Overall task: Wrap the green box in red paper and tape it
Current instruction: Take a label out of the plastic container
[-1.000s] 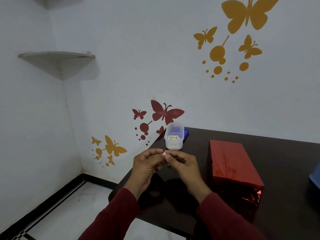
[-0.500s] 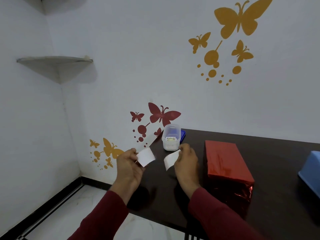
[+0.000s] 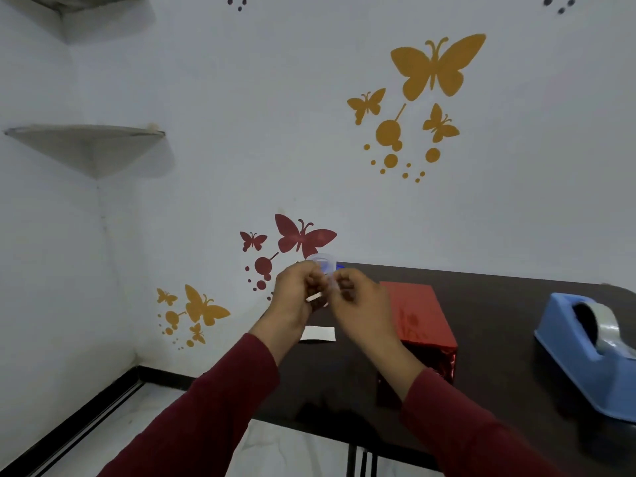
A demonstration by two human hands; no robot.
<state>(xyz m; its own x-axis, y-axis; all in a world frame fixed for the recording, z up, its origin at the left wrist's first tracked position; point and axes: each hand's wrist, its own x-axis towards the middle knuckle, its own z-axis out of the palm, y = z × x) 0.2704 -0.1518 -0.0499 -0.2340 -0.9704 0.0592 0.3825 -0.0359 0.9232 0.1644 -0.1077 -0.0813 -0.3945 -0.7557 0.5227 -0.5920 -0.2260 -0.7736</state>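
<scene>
Red shiny foil paper covers the box, which stands on the dark table a little right of the middle of the frame; its shape is a long block, the foil is smooth on top and wrinkled at the near lower end, and no writing can be read on it or on any other thing. In the single head view, two hands are raised together in front of the box's left side, both with dark red sleeves. The left hand has its fingers curled and pinches a small white strip, which looks like a backing paper; the picture is blurred there. The right hand also has curled fingers close to the same strip, but because of the motion blur I cannot tell if it really holds anything. One flat white rectangular piece of paper lies on the table below the hands. One small clear plastic container is partly hidden behind the fingertips, with something blue just beside it. One blue plastic tape dispenser, with a grey roll in it, stands at the right edge of the frame, well apart from the box. On the white wall are butterfly stickers in yellow and red, and one corner shelf at the upper left.
</scene>
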